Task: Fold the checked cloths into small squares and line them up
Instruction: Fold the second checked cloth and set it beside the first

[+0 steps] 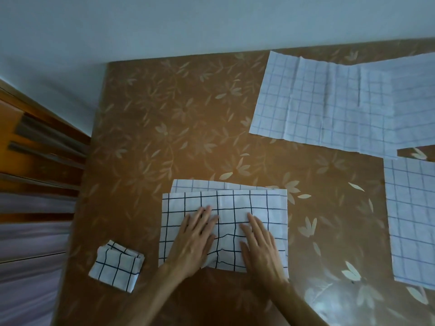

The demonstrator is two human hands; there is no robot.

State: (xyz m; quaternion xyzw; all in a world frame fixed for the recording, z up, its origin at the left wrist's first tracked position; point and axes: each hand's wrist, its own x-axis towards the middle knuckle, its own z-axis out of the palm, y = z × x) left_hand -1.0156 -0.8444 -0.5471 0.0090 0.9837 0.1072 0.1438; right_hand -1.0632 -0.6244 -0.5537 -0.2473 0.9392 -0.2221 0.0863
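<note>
A white cloth with a bold black check (pixel 235 203) lies folded in half near the table's front edge, its lower layer showing along the far side. My left hand (pixel 194 241) and my right hand (pixel 259 245) rest flat on it, fingers spread, pressing it down. A small folded square of the same black-checked cloth (pixel 116 265) sits to the left of it. Two unfolded cloths with a thin blue check lie apart: one (pixel 324 102) at the back right, another (pixel 412 220) at the right edge.
The table (pixel 176 125) carries a brown leaf-patterned cover and its far edge meets a pale wall. Wooden furniture (pixel 35 149) stands to the left of the table. Bare tabletop shows at the back left and centre.
</note>
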